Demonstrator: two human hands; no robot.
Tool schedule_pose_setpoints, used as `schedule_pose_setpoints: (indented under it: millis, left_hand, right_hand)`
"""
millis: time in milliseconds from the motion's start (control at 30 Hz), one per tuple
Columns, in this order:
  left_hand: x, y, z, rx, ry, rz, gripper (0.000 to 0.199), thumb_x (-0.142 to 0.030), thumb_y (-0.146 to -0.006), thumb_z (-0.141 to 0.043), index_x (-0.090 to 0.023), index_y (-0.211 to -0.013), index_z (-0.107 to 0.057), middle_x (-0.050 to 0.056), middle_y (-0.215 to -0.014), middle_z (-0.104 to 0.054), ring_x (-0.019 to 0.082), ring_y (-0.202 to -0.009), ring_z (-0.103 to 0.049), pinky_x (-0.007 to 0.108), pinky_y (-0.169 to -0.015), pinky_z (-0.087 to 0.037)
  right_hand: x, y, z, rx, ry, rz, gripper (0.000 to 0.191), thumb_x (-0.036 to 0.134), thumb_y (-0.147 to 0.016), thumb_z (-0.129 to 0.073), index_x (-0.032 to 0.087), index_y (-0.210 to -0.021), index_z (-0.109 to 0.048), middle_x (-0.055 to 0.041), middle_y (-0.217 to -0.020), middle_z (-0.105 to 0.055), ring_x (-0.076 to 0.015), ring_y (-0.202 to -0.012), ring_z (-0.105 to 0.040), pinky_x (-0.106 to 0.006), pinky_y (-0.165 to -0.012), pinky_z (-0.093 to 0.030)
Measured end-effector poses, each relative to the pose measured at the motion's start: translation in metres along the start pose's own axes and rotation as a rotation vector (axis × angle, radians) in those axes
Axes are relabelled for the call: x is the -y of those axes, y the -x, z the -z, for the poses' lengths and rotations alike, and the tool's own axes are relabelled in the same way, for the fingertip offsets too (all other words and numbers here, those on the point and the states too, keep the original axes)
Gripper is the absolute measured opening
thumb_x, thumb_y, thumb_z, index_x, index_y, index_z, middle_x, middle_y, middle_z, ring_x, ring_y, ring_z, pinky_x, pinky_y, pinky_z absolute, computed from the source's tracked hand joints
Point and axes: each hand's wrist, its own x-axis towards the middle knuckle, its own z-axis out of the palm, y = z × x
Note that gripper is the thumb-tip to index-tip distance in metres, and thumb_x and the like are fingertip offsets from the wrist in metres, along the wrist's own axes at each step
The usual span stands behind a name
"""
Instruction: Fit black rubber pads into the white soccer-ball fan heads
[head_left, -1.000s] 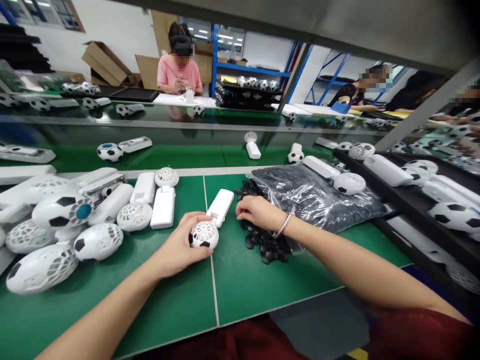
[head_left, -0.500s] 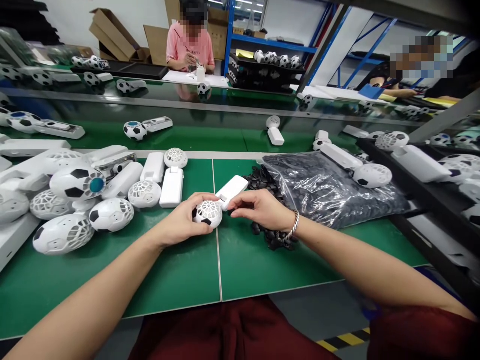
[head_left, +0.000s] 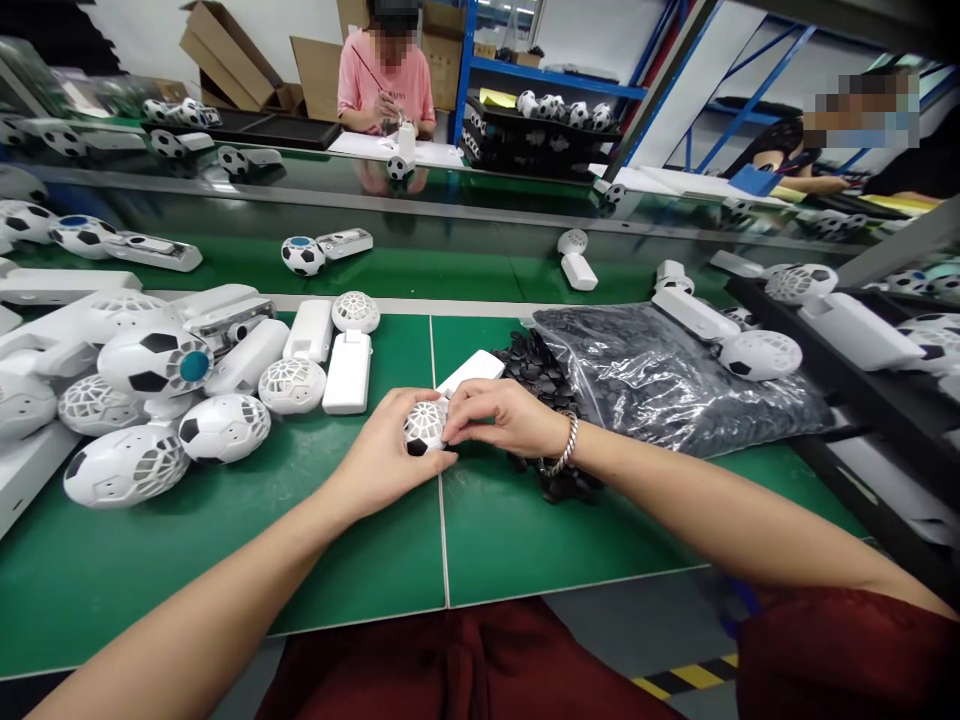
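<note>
My left hand (head_left: 390, 445) is wrapped round the ball-shaped head of a football-patterned handheld fan (head_left: 425, 424), thumb in front and fingers behind. The fan's white handle (head_left: 472, 371) points away to the right, partly covered by my other hand. With its fingertips pinched against the right side of the ball, my right hand (head_left: 499, 415) holds a small black piece, mostly hidden by the fingers. Close by on the right lies a heap of loose black pieces (head_left: 536, 370), spilling from a clear plastic bag (head_left: 660, 380) full of them.
Several football fans (head_left: 150, 360) are piled at the left. A conveyor belt (head_left: 450, 272) beyond the bench carries more fans. One fan (head_left: 759, 354) rests on the bag, beside a dark rack (head_left: 832, 400) at right. Across the line a person in a pink shirt (head_left: 386, 80) works.
My right hand has moved left and brought the black piece from beside the ball onto its side. On the belt, the fans have shifted right.
</note>
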Motion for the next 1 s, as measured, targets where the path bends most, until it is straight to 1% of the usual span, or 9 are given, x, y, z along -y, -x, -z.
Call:
schedule_pose_setpoints:
  millis: [33, 67, 200, 267, 433, 533, 600, 800, 1000]
  left_hand:
    - [-0.0004, 0.0008, -0.0037, -0.053, -0.022, -0.011, 0.051, -0.031, -0.064, -0.068, -0.019, -0.110, -0.050, 0.007, -0.111, -0.051, 0.024, -0.104, -0.050, 0.039, -0.092, -0.040]
    - [-0.0005, 0.0013, -0.0068, -0.081, -0.032, -0.019, 0.050, -0.033, -0.064, -0.068, -0.019, -0.108, -0.050, 0.006, -0.109, -0.051, 0.023, -0.103, -0.051, 0.038, -0.091, -0.040]
    - [0.0008, 0.0013, -0.0108, -0.096, -0.026, -0.039, 0.045, -0.032, -0.066, -0.067, -0.020, -0.106, -0.052, 0.004, -0.103, -0.052, 0.020, -0.097, -0.054, 0.035, -0.087, -0.043]
    - [0.0013, 0.0005, -0.0100, -0.093, -0.014, -0.036, 0.043, -0.032, -0.067, -0.067, -0.020, -0.106, -0.052, 0.004, -0.102, -0.052, 0.020, -0.095, -0.054, 0.034, -0.087, -0.043]
    - [0.0010, -0.0012, -0.0096, -0.108, 0.010, -0.033, 0.037, -0.027, -0.069, -0.063, -0.020, -0.104, -0.053, 0.003, -0.102, -0.053, 0.019, -0.096, -0.054, 0.035, -0.088, -0.042]
    - [0.0002, -0.0009, -0.0100, -0.090, 0.017, -0.026, 0.037, -0.024, -0.069, -0.062, -0.020, -0.104, -0.053, 0.003, -0.102, -0.052, 0.019, -0.096, -0.053, 0.034, -0.089, -0.042]
    - [-0.0007, -0.0003, -0.0093, -0.083, 0.018, -0.016, 0.037, -0.024, -0.068, -0.062, -0.019, -0.104, -0.053, 0.003, -0.102, -0.052, 0.019, -0.096, -0.053, 0.033, -0.088, -0.041]
    - [-0.0040, -0.0016, -0.0044, -0.030, 0.049, 0.004, 0.039, -0.026, -0.068, -0.063, -0.020, -0.104, -0.052, 0.003, -0.104, -0.051, 0.019, -0.097, -0.052, 0.034, -0.088, -0.041]
    - [-0.0048, -0.0040, -0.0062, -0.036, 0.075, 0.039, 0.038, -0.025, -0.066, -0.064, -0.021, -0.103, -0.053, 0.003, -0.103, -0.051, 0.019, -0.095, -0.053, 0.033, -0.086, -0.043]
  right_hand:
    - [-0.0009, -0.0004, -0.0007, -0.008, -0.022, 0.003, 0.005, 0.015, -0.075, -0.064, 0.013, -0.077, -0.069, -0.0054, -0.078, -0.065, -0.0122, -0.076, -0.060, -0.024, -0.074, -0.048]
    - [-0.0017, -0.0010, -0.0011, -0.016, -0.051, -0.007, 0.004, 0.015, -0.075, -0.065, 0.012, -0.076, -0.068, -0.0053, -0.077, -0.065, -0.0120, -0.074, -0.060, -0.024, -0.073, -0.048]
    - [-0.0039, -0.0056, -0.0002, -0.037, -0.187, -0.122, 0.005, 0.016, -0.073, -0.067, 0.011, -0.073, -0.066, -0.0043, -0.074, -0.067, -0.0119, -0.071, -0.061, -0.024, -0.072, -0.048]
    - [-0.0041, -0.0075, 0.0006, -0.025, -0.198, -0.153, 0.004, 0.016, -0.073, -0.067, 0.012, -0.073, -0.066, -0.0036, -0.073, -0.067, -0.0121, -0.071, -0.061, -0.024, -0.071, -0.049]
    - [-0.0037, -0.0060, -0.0014, -0.050, -0.106, -0.087, 0.003, 0.015, -0.074, -0.065, 0.013, -0.074, -0.064, -0.0029, -0.075, -0.067, -0.0107, -0.071, -0.061, -0.023, -0.071, -0.048]
    - [-0.0054, -0.0039, -0.0033, -0.067, -0.072, -0.055, 0.003, 0.015, -0.075, -0.064, 0.011, -0.076, -0.063, -0.0039, -0.074, -0.066, -0.0106, -0.071, -0.060, -0.022, -0.072, -0.047]
    - [-0.0070, -0.0038, -0.0034, -0.062, -0.075, -0.055, 0.004, 0.015, -0.076, -0.064, 0.011, -0.076, -0.063, -0.0041, -0.075, -0.066, -0.0107, -0.071, -0.060, -0.023, -0.072, -0.047]
    - [-0.0078, -0.0083, 0.0000, 0.024, -0.111, -0.083, 0.007, 0.018, -0.076, -0.065, 0.012, -0.075, -0.065, -0.0041, -0.074, -0.064, -0.0117, -0.072, -0.058, -0.024, -0.070, -0.046]
    - [-0.0078, -0.0062, 0.0009, 0.041, -0.120, -0.106, 0.006, 0.018, -0.076, -0.065, 0.012, -0.075, -0.064, -0.0035, -0.074, -0.063, -0.0118, -0.072, -0.058, -0.025, -0.072, -0.046]
